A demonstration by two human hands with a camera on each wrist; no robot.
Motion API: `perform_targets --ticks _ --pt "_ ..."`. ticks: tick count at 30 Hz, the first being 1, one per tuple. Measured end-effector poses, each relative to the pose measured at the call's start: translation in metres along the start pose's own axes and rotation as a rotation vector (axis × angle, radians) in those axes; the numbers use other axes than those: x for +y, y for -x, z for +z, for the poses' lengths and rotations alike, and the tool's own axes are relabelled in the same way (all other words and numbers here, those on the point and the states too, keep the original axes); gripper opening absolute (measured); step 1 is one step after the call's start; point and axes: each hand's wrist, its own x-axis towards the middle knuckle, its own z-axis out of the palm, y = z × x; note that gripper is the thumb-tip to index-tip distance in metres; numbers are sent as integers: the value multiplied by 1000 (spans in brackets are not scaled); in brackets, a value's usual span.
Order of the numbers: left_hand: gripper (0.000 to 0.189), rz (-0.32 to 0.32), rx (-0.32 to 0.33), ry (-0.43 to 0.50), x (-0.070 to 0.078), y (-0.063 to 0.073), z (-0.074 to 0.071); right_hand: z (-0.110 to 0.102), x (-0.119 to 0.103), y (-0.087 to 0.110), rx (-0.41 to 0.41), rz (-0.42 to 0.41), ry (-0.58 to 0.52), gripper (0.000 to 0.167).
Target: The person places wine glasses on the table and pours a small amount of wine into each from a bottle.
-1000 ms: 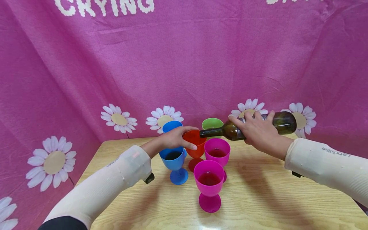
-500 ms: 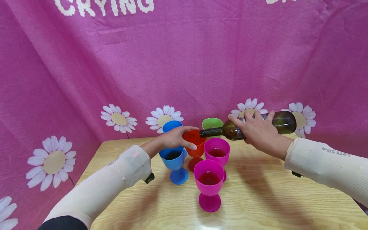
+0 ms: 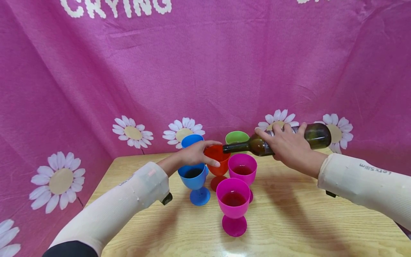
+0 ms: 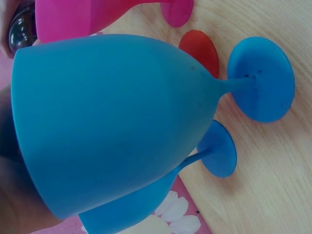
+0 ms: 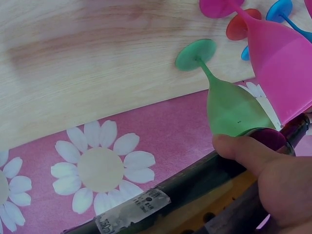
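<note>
My left hand (image 3: 196,154) holds a red goblet (image 3: 222,167) by its bowl, thumb in front and fingers behind the rim. The right hand (image 3: 291,149) grips a dark green wine bottle (image 3: 318,136) round its body. The bottle lies nearly level, with its mouth at the red goblet's right rim and its base to the right. In the right wrist view the thumb lies along the bottle (image 5: 185,195), its label showing. In the left wrist view a blue goblet (image 4: 117,126) blocks most of the left hand and the red bowl; the red foot (image 4: 200,51) shows.
Two pink goblets with red liquid, the front one (image 3: 232,212) and one behind it (image 3: 252,175), stand right of the red one. A near blue goblet (image 3: 192,184) holds dark liquid; a far blue one (image 3: 192,140) and a green one (image 3: 237,135) stand behind. A pink flowered cloth (image 3: 205,71) hangs behind the wooden table (image 3: 289,228).
Almost nothing differs: both hands keep their hold, and the bottle's mouth stays at the red goblet's rim. The whole head view has shifted only very slightly.
</note>
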Motion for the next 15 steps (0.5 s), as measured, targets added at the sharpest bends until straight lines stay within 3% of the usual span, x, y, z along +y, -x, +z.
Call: perform_targets --ticks 15 --pt "78 -2 -4 10 0 -1 0 0 0 -1 1 -2 8 95"
